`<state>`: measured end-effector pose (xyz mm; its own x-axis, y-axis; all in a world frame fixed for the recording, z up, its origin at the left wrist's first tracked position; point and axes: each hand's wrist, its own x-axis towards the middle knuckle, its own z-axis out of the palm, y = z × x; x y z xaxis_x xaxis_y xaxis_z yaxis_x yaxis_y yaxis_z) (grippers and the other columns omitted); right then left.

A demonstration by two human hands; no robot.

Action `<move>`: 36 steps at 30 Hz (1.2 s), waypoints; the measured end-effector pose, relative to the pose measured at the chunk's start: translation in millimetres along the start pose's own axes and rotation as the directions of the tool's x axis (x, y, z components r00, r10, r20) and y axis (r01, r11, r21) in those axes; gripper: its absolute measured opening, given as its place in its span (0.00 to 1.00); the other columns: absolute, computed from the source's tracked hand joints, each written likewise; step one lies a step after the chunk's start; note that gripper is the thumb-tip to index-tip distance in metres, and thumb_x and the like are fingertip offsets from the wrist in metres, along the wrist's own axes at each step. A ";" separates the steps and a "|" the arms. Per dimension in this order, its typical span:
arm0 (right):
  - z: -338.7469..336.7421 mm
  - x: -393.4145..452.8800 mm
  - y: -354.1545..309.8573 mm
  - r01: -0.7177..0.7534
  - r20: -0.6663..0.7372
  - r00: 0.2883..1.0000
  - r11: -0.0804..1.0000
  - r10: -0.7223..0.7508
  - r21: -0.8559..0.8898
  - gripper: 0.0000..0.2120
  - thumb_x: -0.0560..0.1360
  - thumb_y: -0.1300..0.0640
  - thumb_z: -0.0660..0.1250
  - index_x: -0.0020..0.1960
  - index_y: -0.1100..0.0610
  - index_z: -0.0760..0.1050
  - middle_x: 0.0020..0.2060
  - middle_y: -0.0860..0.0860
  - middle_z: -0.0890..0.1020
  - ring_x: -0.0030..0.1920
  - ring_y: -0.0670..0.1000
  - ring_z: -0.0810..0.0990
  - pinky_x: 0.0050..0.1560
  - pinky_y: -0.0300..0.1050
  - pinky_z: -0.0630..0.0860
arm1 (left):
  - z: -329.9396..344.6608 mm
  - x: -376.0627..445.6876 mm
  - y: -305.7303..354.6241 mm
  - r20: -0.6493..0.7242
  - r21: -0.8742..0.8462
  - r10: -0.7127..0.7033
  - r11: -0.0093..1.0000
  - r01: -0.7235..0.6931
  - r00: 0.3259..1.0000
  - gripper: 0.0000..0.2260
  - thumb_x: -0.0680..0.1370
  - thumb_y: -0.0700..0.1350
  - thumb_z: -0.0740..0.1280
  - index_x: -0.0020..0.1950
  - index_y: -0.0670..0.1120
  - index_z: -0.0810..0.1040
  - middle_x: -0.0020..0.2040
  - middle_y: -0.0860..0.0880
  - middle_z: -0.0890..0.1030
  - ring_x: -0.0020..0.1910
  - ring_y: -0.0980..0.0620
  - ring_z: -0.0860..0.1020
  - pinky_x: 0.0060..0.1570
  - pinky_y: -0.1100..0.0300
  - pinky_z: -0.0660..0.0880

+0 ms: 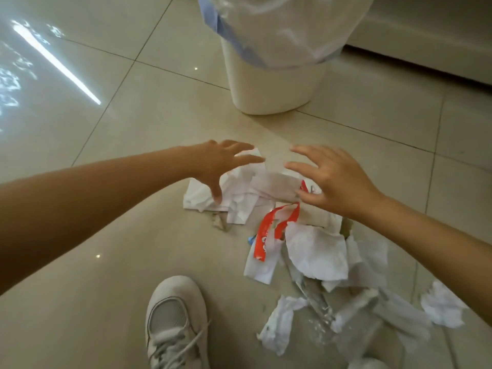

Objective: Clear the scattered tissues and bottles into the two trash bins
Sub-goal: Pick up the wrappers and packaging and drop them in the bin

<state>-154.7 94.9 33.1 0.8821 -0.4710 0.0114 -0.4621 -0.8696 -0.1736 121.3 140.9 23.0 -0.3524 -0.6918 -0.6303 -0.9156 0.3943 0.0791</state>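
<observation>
A tiled floor [106, 262] is shown, on which all items are carried. A white trash bin [274, 86] is stood upright toward the far edge of the floor in view, and a clear plastic liner [287, 27] with a blue band is draped over its rim. A heap of white tissues [316, 251] is spread on the floor on the near side of the bin, well apart from it, and runs toward the near right corner of the view. Two bare forearms are extended over the far end of this heap. The left hand [221, 163] is held with its fingers [247, 159] spread and straight, and the thumb is pointed down at a tissue; contact cannot be confirmed. The right hand [332, 179] is likewise held flat and spread above the heap, and nothing is gripped by it. A pale shoe [175, 323] is placed at the near edge of the floor. A clear plastic bottle [356, 310] is laid among the tissues near the right corner, blurred. A red and white wrapper strip [271, 233] is laid in the middle of the heap.
</observation>
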 end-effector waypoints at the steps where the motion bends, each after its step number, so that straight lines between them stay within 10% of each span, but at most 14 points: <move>1: 4.5 -3.9 -0.6 -0.011 0.017 1.000 1.000 0.011 0.014 0.23 0.69 0.49 0.72 0.63 0.53 0.76 0.66 0.56 0.74 0.63 0.59 0.74 0.57 0.56 0.71 | 6.4 0.5 -2.2 0.063 0.112 0.027 0.993 -0.034 0.998 0.58 0.61 0.59 0.79 0.75 0.62 0.37 0.78 0.50 0.42 0.76 0.44 0.49 0.68 0.42 0.62; 7: 23.1 -19.4 -4.6 -0.085 0.057 0.995 0.995 0.082 0.044 0.25 0.68 0.47 0.73 0.63 0.52 0.75 0.66 0.56 0.73 0.63 0.58 0.74 0.59 0.57 0.70 | 17.8 14.8 -2.6 0.083 0.318 0.125 0.937 -0.146 0.989 0.42 0.71 0.49 0.73 0.77 0.58 0.51 0.77 0.52 0.53 0.73 0.47 0.60 0.66 0.47 0.64; 14: 35.7 -3.8 -49.8 -0.353 0.217 0.924 0.920 0.315 0.167 0.37 0.67 0.35 0.68 0.72 0.49 0.64 0.74 0.54 0.61 0.72 0.58 0.62 0.71 0.60 0.59 | 24.8 8.8 -10.5 -0.330 0.168 0.203 0.974 -0.154 0.922 0.08 0.76 0.46 0.69 0.55 0.49 0.80 0.47 0.49 0.82 0.41 0.44 0.81 0.44 0.53 0.72; 24: 72.1 58.9 -95.8 -0.440 0.393 0.833 0.897 0.390 0.044 0.59 0.63 0.28 0.68 0.76 0.50 0.33 0.75 0.56 0.34 0.75 0.61 0.36 0.72 0.67 0.41 | 33.1 -34.1 -33.4 -0.330 -0.063 0.006 0.998 -0.028 0.944 0.09 0.79 0.47 0.64 0.59 0.52 0.78 0.53 0.55 0.81 0.45 0.50 0.80 0.40 0.61 0.64; 30: 86.3 62.8 -83.5 -0.352 0.350 0.883 0.934 0.312 0.056 0.37 0.70 0.37 0.67 0.74 0.47 0.58 0.74 0.54 0.59 0.73 0.58 0.57 0.72 0.62 0.48 | 50.3 -37.2 -34.9 -0.311 -0.086 -0.004 0.996 -0.024 0.951 0.10 0.80 0.47 0.63 0.59 0.51 0.77 0.53 0.54 0.81 0.46 0.49 0.80 0.41 0.61 0.64; 36: 87.8 54.7 -76.0 -0.217 0.130 0.968 0.976 0.214 0.009 0.07 0.74 0.58 0.63 0.48 0.55 0.79 0.43 0.53 0.79 0.49 0.58 0.75 0.66 0.55 0.58 | 45.0 -47.9 -31.2 -0.301 -0.081 -0.016 0.997 -0.009 0.953 0.11 0.80 0.46 0.62 0.61 0.51 0.76 0.55 0.54 0.80 0.48 0.50 0.80 0.42 0.62 0.66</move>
<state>-63.2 148.2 -39.5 0.7668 -0.6231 -0.1542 -0.6419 -0.7451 -0.1811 175.4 189.0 16.0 -0.3800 -0.8481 -0.3693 -0.9250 0.3502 0.1474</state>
